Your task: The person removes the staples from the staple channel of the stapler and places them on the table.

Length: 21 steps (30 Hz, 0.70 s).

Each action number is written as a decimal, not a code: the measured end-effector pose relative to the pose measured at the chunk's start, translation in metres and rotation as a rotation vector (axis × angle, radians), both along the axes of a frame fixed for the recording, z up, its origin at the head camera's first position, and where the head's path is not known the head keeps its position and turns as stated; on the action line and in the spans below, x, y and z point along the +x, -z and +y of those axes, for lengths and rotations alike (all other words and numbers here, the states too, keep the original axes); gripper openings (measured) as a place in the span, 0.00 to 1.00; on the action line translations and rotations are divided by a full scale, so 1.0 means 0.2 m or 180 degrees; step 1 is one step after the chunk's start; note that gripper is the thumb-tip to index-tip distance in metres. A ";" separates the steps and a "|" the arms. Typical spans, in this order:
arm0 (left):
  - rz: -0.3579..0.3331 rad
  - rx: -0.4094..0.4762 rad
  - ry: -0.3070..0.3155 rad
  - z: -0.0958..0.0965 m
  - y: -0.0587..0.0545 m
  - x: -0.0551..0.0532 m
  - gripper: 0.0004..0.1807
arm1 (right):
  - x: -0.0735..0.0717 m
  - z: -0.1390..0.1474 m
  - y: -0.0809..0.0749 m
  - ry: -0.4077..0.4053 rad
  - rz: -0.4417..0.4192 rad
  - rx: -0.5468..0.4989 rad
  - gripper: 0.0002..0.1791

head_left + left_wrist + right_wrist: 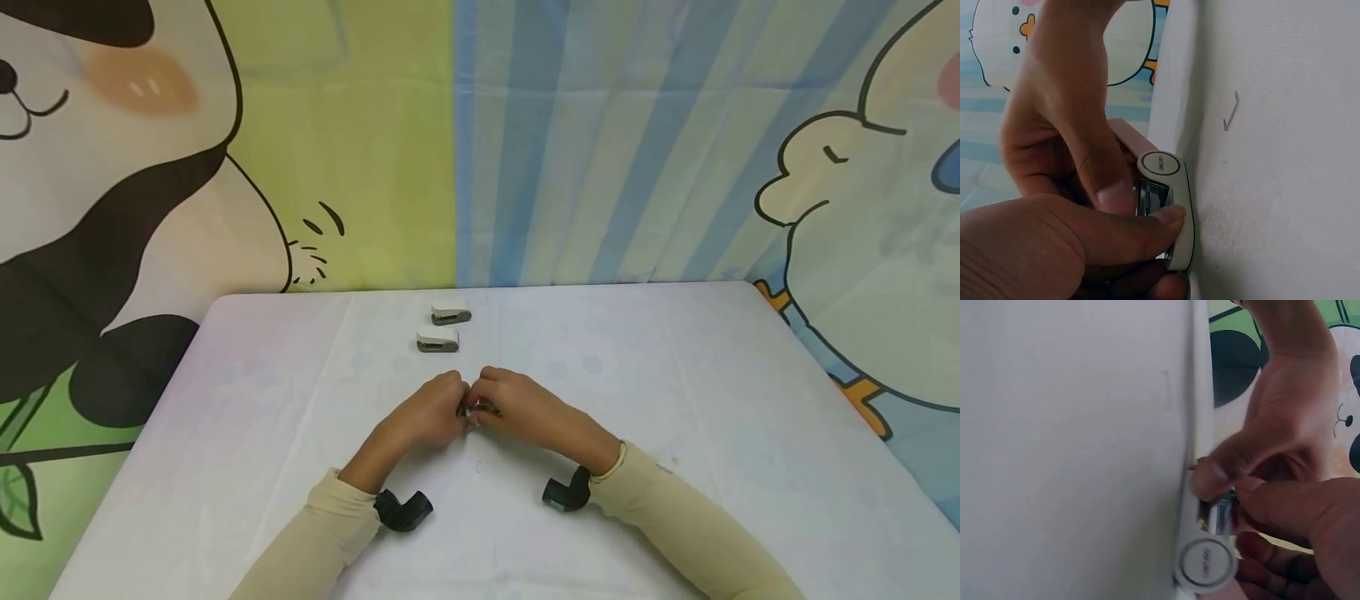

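Note:
Both hands meet over the middle of the table, on a small stapler (487,407) that is swung apart at its hinge. My left hand (433,408) pinches one end of its pale body, thumb on top, as the left wrist view shows. The right hand (525,407) holds the hinge side, with its thumb and fingers at the metal staple channel (1219,514). A pinkish arm (1130,135) of the stapler sticks out beyond the round hinge cap (1159,163). Fingers hide much of the channel, so whether staples lie inside cannot be seen.
Two white-and-grey staplers (451,313) (437,340) stand beyond the hands, one behind the other. A loose staple (1231,114) lies on the white tablecloth (675,375) close to the hands. Behind the table's far edge hangs a cartoon-printed curtain (375,167).

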<state>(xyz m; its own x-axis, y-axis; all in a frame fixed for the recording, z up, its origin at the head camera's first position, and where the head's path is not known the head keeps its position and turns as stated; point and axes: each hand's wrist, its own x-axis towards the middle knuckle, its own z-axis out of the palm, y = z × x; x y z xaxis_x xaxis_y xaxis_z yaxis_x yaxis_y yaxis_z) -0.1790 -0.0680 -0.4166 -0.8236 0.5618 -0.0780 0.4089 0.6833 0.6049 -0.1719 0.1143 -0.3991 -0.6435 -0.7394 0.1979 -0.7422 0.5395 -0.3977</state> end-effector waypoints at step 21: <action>0.0035 -0.0098 -0.0051 0.01 -0.01 0.02 0.09 | 0.02 -0.02 0.03 0.0371 -0.0064 0.0200 0.03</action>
